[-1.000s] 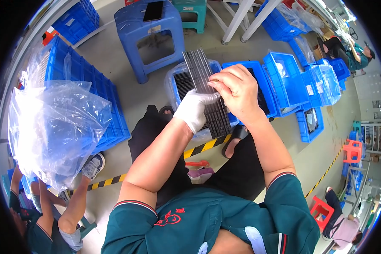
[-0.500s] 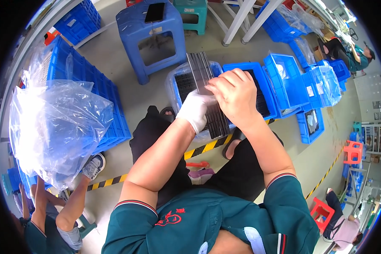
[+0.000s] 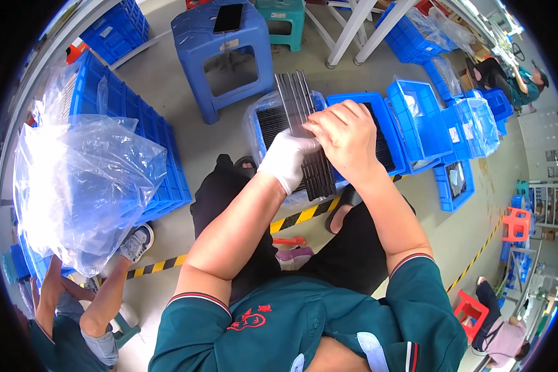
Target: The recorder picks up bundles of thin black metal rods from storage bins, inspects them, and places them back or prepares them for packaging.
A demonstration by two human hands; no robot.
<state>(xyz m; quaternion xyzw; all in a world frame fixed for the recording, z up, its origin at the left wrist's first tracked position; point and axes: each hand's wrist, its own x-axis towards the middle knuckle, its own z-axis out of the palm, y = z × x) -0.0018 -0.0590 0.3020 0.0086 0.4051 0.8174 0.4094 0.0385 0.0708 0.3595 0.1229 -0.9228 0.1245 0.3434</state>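
My left hand (image 3: 286,160), in a white glove, is closed around a flat bundle of long, thin dark strips (image 3: 296,96). The bundle is tilted, its far end leaning left. My bare right hand (image 3: 348,139) has its fingers bent and the fingertips pinched at the strips' right edge, near mid-length; exactly what lies between them is hidden. Below the bundle stands a blue bin (image 3: 320,104) with a clear plastic liner, holding rows of similar dark strips (image 3: 270,124). To its right, partly behind my right hand, a second blue bin (image 3: 398,149) also holds dark strips.
A blue stool (image 3: 192,53) with a black phone (image 3: 229,18) stands ahead. Stacked blue crates (image 3: 161,149) under a clear plastic bag (image 3: 87,180) are at left, more blue bins (image 3: 418,118) at right. Another person (image 3: 74,322) sits at lower left. Striped tape (image 3: 161,265) crosses the floor.
The bundle has turned slightly in my left hand, and gaps between the strips show more plainly at the far end. Both hands stay almost in place.
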